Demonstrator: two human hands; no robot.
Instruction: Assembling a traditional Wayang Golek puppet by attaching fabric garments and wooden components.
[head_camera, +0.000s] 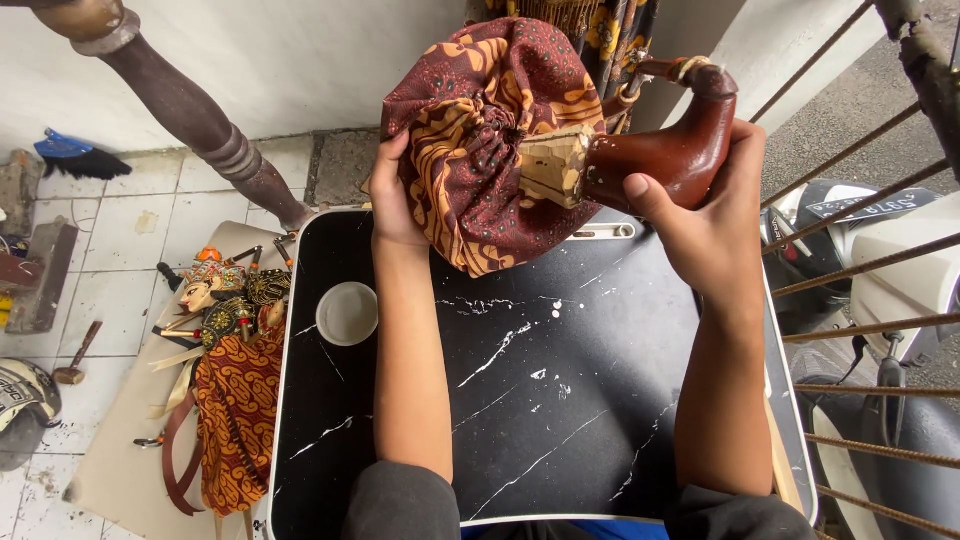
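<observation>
In front of me is a black tabletop (560, 400) with white marble-like veins and a thin white rim, and the only loose thing on it is a small round white cup (347, 313) near its left edge, towards the far left corner. My forearms lie across it, running from the near edge up towards the far edge. Off the left edge, on the tiled floor (120, 250), a pale board (120, 460) carries a puppet (232, 350) in orange patterned cloth, with a small hammer (75, 360) on the tiles beside the board.
</observation>
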